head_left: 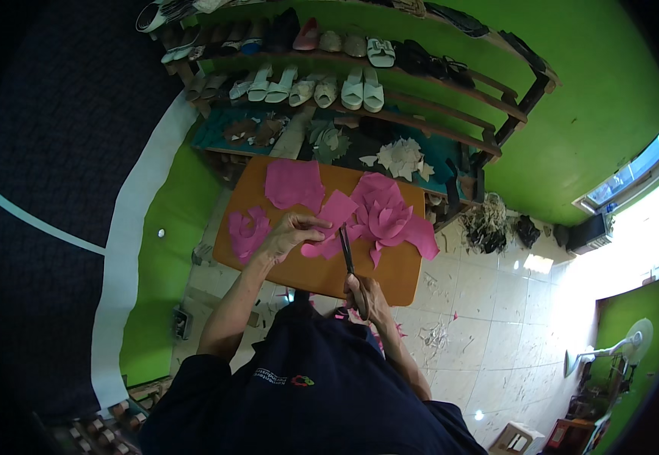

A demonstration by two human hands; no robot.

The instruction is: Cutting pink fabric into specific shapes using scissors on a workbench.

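My left hand (293, 236) pinches a pink sheet piece (334, 210) above the small orange-brown table (299, 282). My right hand (367, 294) is closed round the handles of a pair of dark scissors (347, 250). The scissors' blades point away from me and meet the edge of the pink piece; whether they are apart is hard to see. On the table's right lies a heap of cut pink pieces (382, 216). A larger pink sheet (294, 184) lies at the far left, and a curved pink offcut (248, 232) rests near the left edge.
Beyond the table stands a wooden rack holding several pairs of shoes, white sandals (363, 89) among them. Pale scraps (401, 158) are piled on its lowest shelf. Shreds (437, 334) litter the tiled floor at right, near a bundle of strips (485, 224). A white fan (632, 341) stands far right.
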